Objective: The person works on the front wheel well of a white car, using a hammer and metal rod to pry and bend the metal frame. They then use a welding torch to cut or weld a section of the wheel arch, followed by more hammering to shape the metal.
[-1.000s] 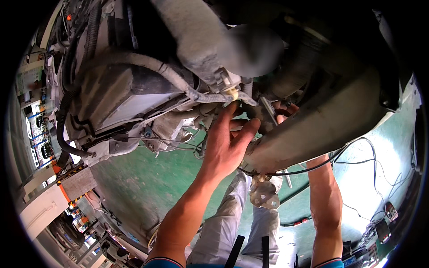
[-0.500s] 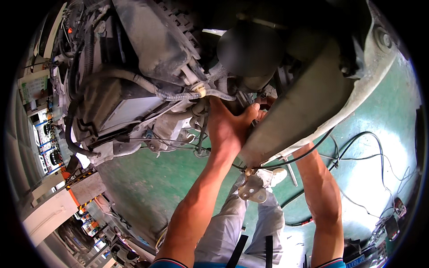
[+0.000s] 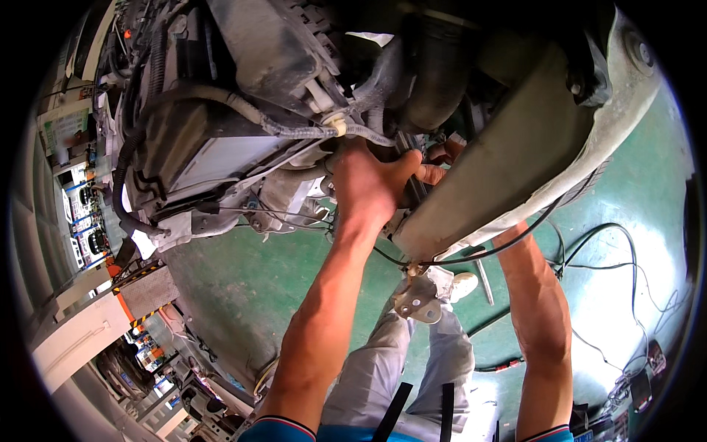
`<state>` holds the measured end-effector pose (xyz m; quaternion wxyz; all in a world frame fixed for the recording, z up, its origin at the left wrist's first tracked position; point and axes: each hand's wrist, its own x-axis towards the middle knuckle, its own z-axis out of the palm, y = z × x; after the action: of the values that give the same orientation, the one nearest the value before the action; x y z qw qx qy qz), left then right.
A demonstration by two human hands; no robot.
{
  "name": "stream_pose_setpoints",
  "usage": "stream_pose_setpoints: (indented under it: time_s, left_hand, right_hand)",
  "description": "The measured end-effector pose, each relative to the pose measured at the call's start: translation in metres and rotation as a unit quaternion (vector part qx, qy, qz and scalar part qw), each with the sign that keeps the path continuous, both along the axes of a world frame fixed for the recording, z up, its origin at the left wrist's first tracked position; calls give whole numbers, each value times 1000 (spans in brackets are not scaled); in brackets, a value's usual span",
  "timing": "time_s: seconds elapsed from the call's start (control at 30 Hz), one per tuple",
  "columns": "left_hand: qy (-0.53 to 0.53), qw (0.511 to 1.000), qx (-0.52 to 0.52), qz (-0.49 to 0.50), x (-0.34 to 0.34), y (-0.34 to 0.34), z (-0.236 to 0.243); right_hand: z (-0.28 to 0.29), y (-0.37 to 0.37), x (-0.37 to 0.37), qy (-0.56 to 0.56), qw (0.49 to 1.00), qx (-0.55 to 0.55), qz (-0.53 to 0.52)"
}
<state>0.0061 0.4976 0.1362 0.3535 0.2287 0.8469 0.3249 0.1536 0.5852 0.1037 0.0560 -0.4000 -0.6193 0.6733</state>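
Observation:
My left hand (image 3: pixel 366 180) reaches into the front of a vehicle, between the hoses and a beige fender panel (image 3: pixel 493 158). Its thumb lies against a narrow dark bar (image 3: pixel 406 147); the other fingers curl down out of sight, so what they grip is hidden. From behind the panel come the bent fingers of my right hand (image 3: pixel 436 171), close to the left thumb at the same bar. The panel covers most of that hand, and what its fingers hold cannot be made out. Just above runs a grey corrugated hose (image 3: pixel 294 132) with a pale clip (image 3: pixel 339 127).
A thick dark pipe (image 3: pixel 434 81) is above my hands. A metal bracket with holes (image 3: pixel 418 298) hangs at the panel's lower tip, beside a thin black cable (image 3: pixel 486 256). Black cables (image 3: pixel 618 230) lie on the green floor (image 3: pixel 243 295). A workbench (image 3: pixel 81 335) stands at left.
The view has shifted slightly, showing the thick pipe more clearly. My right fingers show a little more past the panel's edge. Both hands stay at the same spot.

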Motion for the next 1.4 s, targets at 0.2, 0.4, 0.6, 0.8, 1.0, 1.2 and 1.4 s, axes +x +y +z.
stream_pose_setpoints:
  time_s: [0.2, 0.4, 0.6, 0.8, 1.0, 1.2, 1.4]
  left_hand:
    - [-62, 990, 97, 85, 31, -27, -12]
    - [6, 995, -5, -99, 9, -20, -8]
    - [27, 977, -93, -190, -8, -13, 24]
    - [-42, 983, -57, -169, -42, -26, 59]
    - [-150, 964, -2, -221, -70, -34, 55]
    - [-133, 975, 118, -130, -46, -69, 37]
    - [-253, 958, 123, 50, -44, -61, 37]
  right_hand:
    - [-39, -3, 6, 182, 927, -318, -84]
    - [-40, 0, 11, 190, 980, -37, 39]
    - [-22, 14, 12, 83, 948, -309, -12]
    - [-2, 2, 9, 14, 974, -181, 132]
    - [-71, 12, 137, 243, 954, -174, -33]
    - [-81, -64, 222, 25, 929, -338, -147]
    - [-79, -154, 239, 2, 873, -434, -222]
